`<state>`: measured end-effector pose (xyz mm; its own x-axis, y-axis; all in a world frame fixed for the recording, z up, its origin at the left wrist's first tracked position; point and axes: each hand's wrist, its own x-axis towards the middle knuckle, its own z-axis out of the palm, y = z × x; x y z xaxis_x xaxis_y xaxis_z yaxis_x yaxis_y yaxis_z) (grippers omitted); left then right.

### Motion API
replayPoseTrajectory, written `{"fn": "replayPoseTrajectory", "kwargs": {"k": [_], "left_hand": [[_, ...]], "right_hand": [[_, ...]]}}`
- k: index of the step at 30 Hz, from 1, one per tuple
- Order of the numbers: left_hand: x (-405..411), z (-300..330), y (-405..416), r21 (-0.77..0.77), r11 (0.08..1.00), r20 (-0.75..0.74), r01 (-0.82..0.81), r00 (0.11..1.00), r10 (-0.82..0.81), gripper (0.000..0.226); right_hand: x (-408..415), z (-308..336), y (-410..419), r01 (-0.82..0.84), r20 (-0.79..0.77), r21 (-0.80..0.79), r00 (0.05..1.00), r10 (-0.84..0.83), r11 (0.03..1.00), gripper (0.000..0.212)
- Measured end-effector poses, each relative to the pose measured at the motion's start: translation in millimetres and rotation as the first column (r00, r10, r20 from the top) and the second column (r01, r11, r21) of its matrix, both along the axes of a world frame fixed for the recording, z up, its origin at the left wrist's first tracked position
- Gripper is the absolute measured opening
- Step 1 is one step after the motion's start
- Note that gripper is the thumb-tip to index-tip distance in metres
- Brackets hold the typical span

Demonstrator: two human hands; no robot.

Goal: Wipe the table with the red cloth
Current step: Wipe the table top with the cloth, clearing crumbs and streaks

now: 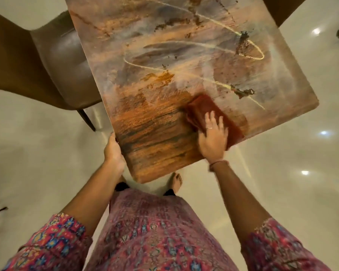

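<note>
1. Standing on a pale glossy floor [282, 173], showing lamp glare, with one bare foot [176, 182] peeking out under the near table corner, likely planted close so the reach stays short.
2. Stretching away from the body, a table [164, 55] with a mottled orange, brown and grey top, turned corner-first toward the wearer; streaks and dark specks showing across the far half, though whether dirt or pattern cannot be told.
3. Sitting tucked against the far left edge of the table, a brown padded chair [53, 61], pushed in and clear of the wiping side.
4. Lying flat and folded on the near right part of the tabletop, the red cloth [204, 110], near the right edge, spread wide probably to cover more surface per pass.
5. Pressing down on the cloth with straight, spread fingers, the right hand [213, 137]: palm flat, nothing curled round the fabric, so pushing rather than gripping; slight blur around it suggesting motion.
6. Gripping the near left edge of the table, the left hand [114, 153]: fingers wrapped over the rim, seemingly bracing the top against the push.
7. Glinting on a right-hand finger, a thin ring [209, 128].
</note>
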<state>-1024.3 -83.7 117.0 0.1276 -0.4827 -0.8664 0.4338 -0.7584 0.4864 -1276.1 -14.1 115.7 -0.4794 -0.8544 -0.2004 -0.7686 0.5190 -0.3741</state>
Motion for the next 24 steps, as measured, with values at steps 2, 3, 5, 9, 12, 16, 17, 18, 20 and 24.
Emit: {"fn": "replayPoseTrajectory", "kwargs": {"k": [2,3,5,9,12,16,17,18,20,24], "left_hand": [[-4,2,5,-0.018,0.999,-0.041,-0.044,0.998,0.043,0.031],[-4,4,5,-0.022,0.999,-0.051,-0.045,0.998,0.044,0.029],[-1,5,7,-0.022,0.999,-0.04,-0.035,0.999,0.034,0.025],[8,-4,11,-0.03,0.998,-0.077,0.057,0.995,-0.059,0.034],[15,-6,13,-0.011,0.997,-0.112,0.081,0.99,-0.082,0.029],[19,-4,16,-0.016,0.994,-0.11,0.107,0.988,-0.108,0.028],[20,-3,17,-0.027,0.994,-0.111,0.111,0.987,-0.113,0.028],[19,-2,18,-0.031,0.993,-0.114,0.11,0.987,-0.113,0.029],[21,0,18,-0.029,0.994,-0.129,0.101,0.986,-0.104,0.031],[31,1,16,0.026,0.999,-0.309,0.027,0.951,-0.017,0.045]], "right_hand": [[39,2,14,-0.227,0.073,-0.009,0.971,0.227,0.974,0.064],[56,4,22,-0.328,0.101,-0.027,0.939,0.329,0.944,0.063],[67,8,38,-0.519,0.113,-0.05,0.846,0.521,0.853,0.06],[10,16,25,-0.682,0.091,-0.045,0.725,0.683,0.73,0.057],[-35,22,-13,-0.499,0.049,-0.096,0.862,0.505,0.861,0.049],[-46,16,-74,-0.088,0.036,-0.151,0.995,0.094,0.985,0.041],[-35,14,-84,0.011,0.045,-0.151,0.999,-0.005,0.989,0.042],[-20,13,-89,0.075,0.049,-0.139,0.996,-0.069,0.987,0.045],[22,10,-83,-0.013,0.057,-0.124,0.998,0.02,0.992,0.052],[98,13,-13,-0.512,0.161,-0.084,0.839,0.519,0.855,0.056]]}}
